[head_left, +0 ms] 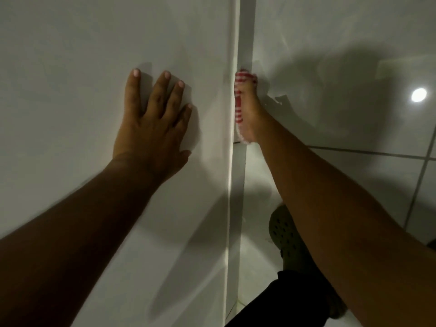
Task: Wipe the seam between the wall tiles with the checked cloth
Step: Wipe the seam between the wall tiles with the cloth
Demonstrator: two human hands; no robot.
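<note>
A red-and-white checked cloth (238, 107) is bunched in my right hand (249, 112), which presses it into the vertical seam (245, 31) where the white wall panel meets the glossy tiled wall. Only the cloth's edge shows along the hand's left side and over the fingertips. My left hand (151, 128) lies flat on the white wall panel (94, 55) left of the seam, fingers spread, holding nothing.
Glossy white tiles (354, 43) with dark grout lines cover the right wall and reflect a round lamp (419, 94). Below, a foot in an olive perforated clog (283, 230) and a dark trouser leg (283, 300) stand on the white floor.
</note>
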